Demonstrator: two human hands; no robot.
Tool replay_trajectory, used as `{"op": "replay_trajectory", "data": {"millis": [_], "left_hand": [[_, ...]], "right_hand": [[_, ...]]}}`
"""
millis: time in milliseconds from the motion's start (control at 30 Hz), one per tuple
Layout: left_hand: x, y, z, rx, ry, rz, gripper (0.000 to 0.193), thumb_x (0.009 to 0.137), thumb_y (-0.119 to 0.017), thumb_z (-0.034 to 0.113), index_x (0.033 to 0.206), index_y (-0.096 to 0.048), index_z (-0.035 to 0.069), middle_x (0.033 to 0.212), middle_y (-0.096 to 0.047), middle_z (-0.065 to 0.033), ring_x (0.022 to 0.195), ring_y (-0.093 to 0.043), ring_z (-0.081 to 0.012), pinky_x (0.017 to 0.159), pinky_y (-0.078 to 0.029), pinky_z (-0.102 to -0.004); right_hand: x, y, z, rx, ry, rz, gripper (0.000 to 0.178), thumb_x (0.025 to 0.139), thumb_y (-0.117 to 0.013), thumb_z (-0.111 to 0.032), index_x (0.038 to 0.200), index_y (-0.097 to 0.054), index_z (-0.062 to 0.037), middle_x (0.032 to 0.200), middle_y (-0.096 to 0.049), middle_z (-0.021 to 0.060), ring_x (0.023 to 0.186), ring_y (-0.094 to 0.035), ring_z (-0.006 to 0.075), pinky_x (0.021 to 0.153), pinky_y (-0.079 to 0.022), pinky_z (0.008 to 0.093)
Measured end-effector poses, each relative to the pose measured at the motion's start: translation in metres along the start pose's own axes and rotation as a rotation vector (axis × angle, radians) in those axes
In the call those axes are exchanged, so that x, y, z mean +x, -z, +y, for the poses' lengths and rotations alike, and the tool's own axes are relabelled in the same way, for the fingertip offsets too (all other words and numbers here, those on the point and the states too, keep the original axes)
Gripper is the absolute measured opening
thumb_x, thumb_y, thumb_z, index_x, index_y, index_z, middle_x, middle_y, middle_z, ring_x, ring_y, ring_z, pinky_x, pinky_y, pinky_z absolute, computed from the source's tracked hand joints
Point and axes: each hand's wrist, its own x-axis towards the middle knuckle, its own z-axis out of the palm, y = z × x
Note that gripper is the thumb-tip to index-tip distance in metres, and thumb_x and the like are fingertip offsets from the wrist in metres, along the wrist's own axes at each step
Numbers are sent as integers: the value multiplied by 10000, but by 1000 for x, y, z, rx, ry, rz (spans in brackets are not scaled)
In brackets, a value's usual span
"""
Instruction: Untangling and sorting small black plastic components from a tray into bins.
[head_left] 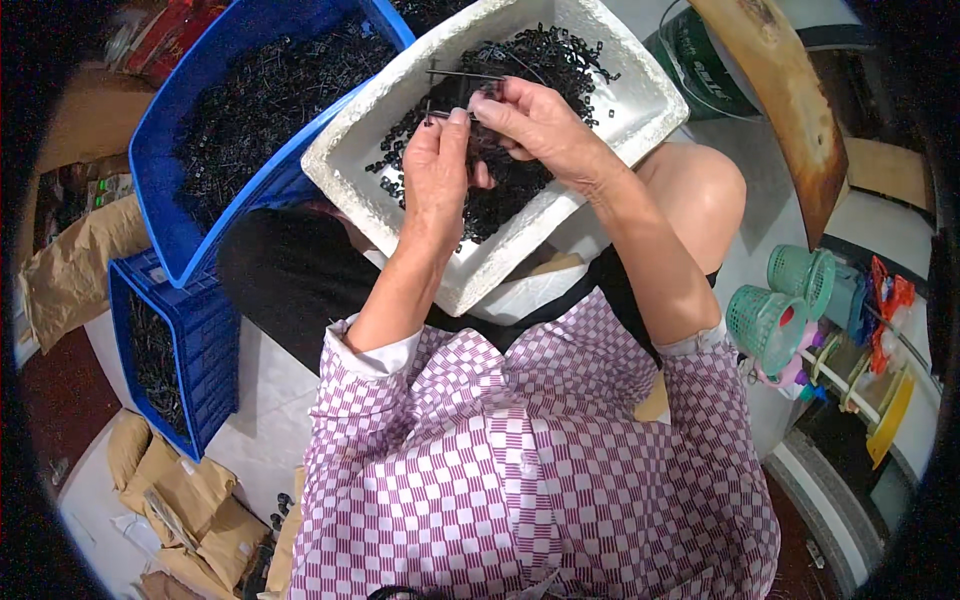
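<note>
A white foam box (345,187) rests across my lap, with a pile of small black parts (500,195) inside, each looking like a little square piece. Over that pile my left hand (440,165) pinches a thin black rod-like piece (437,114) between thumb and fingers. Close beside it, my right hand (535,120) is closed round another slim dark rod (465,74), its fingertips almost meeting the left thumb. Whether the two pieces are joined is hidden by the fingers.
To the left, a large blue bin (155,150) holds many thin black parts; a smaller blue crate (215,350) stands below it. Brown paper packages (200,500) lie at lower left. At right are a dark green bucket (700,65), a wooden board (790,90) and green baskets (765,325).
</note>
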Motion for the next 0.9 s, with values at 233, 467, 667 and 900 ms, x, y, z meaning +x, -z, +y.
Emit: {"op": "replay_trajectory", "data": {"millis": [233, 467, 667, 900], "left_hand": [[2, -5, -7, 160, -118, 8, 224, 906, -471, 241, 770, -510, 67, 628, -511, -3, 443, -438, -64, 390, -378, -200], [-6, -11, -8, 32, 71, -39, 214, 899, -481, 245, 771, -508, 75, 618, -493, -1, 439, -449, -79, 388, -394, -223], [1, -3, 0, -145, 165, 25, 214, 900, -469, 256, 811, -509, 65, 637, -510, -13, 422, -453, -99, 400, -431, -243], [-1, -6, 5, -112, 159, 24, 200, 903, -458, 245, 832, -506, 63, 633, -512, -16, 420, -453, -100, 402, -437, -243]], "right_hand": [[4, 5, 6, -85, -102, 108, 142, 860, -540, -253, 866, -536, -111, 682, -480, -60, 536, -379, 9, 446, -275, 146], [12, 17, 18, 416, -205, 567, 92, 854, -513, -174, 822, -525, -89, 723, -505, -22, 555, -407, 34, 448, -298, 168], [4, 1, 10, 395, -119, 196, 107, 857, -504, -150, 916, -556, -76, 765, -529, -25, 633, -454, 35, 487, -327, 167], [8, 0, 12, 391, -41, 92, 148, 846, -529, -133, 981, -569, -85, 786, -549, -41, 653, -466, 18, 512, -336, 150]]}}
